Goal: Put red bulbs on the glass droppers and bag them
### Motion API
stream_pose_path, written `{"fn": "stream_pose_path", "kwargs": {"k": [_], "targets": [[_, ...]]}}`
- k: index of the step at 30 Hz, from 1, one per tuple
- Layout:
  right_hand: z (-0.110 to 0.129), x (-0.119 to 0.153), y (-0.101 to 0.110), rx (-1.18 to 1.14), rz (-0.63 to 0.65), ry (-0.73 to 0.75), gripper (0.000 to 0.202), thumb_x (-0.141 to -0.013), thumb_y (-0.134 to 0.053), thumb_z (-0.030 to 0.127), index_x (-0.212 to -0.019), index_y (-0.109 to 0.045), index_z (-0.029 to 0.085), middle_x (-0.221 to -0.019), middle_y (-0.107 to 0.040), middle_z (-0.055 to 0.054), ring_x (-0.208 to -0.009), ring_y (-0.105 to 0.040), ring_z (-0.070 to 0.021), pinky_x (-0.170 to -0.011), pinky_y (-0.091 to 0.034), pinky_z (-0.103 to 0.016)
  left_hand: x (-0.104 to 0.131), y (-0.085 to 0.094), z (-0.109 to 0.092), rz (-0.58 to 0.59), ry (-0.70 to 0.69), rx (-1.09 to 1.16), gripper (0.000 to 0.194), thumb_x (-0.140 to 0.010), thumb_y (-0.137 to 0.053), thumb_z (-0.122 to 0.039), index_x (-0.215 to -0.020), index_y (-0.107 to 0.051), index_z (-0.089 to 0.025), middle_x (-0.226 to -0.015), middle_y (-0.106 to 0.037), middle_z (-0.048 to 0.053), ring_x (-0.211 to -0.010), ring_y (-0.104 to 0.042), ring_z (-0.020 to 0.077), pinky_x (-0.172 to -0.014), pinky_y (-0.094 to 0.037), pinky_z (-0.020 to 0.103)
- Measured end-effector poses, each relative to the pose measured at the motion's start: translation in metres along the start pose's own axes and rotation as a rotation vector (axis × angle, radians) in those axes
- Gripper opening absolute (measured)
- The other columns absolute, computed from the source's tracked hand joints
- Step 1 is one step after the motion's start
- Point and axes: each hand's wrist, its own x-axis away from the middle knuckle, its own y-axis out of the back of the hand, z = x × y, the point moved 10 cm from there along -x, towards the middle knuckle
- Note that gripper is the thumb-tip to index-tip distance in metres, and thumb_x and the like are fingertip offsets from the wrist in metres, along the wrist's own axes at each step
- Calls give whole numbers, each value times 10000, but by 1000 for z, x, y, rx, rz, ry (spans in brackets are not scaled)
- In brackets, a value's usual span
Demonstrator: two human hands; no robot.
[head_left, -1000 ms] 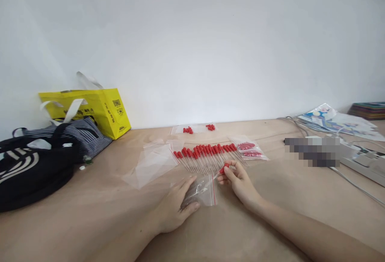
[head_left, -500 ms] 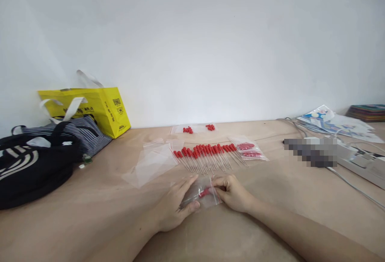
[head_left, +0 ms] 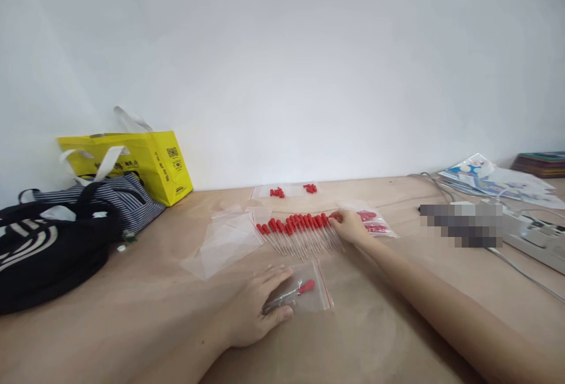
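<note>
My left hand [head_left: 253,307] rests on the table, holding a clear zip-lock bag [head_left: 318,299] between thumb and fingers at its left end. Inside the bag lies a dropper with a red bulb [head_left: 306,286]; its clear stem runs back under my left hand. Farther off, my right hand [head_left: 351,226] is closed at the right end of a row of glass droppers [head_left: 304,234], its fingertips pinching one by its red bulb. The droppers lie side by side, bulbs pointing away. Just beyond my right hand are filled bags with red bulbs [head_left: 375,226].
Flat clear bags [head_left: 229,243] lie left of the row. Loose red bulbs [head_left: 277,193] sit on a bag near the wall. At left stand a yellow bag [head_left: 168,166], a striped bag [head_left: 132,201] and a black bag [head_left: 57,254]. A power strip [head_left: 534,237] and papers [head_left: 498,181] lie at right.
My right hand has let go of the bagged dropper and moved away to the right end of the dropper row. My left hand stays on the bag.
</note>
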Motion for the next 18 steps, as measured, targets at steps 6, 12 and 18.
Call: {"fn": "stream_pose_path", "kwargs": {"k": [6, 12, 18], "targets": [[-4, -31, -22, 62, -19, -105, 220, -710, -500, 271, -735, -660, 122, -804, -658, -147, -822, -593, -230, -693, -395, -267, 0, 1, -2, 7, -4, 17, 509, -792, -471, -408, -1255, -376, -219, -1315, -392, 68, -1211, -331, 248, -997, -269, 472], [-7, -37, -31, 41, -6, -154, 174, -656, -544, 245, -541, -619, 138, -649, -648, -132, -707, -604, -228, -624, -389, -268, 0, 2, -5, 7, -9, 10, 510, -790, -476, -402, -1258, -372, -229, -1313, -395, 63, -1208, -339, 235, -998, -272, 460], [-7, -33, 0, -110, -82, -123, 226, -697, -501, 336, -559, -556, 165, -620, -629, -75, -655, -583, -190, -589, -388, -255, 1, 3, -3, -21, -28, 29, 527, -783, -485, -419, -1265, -361, -247, -1310, -401, 56, -1198, -352, 250, -1000, -262, 468]]}}
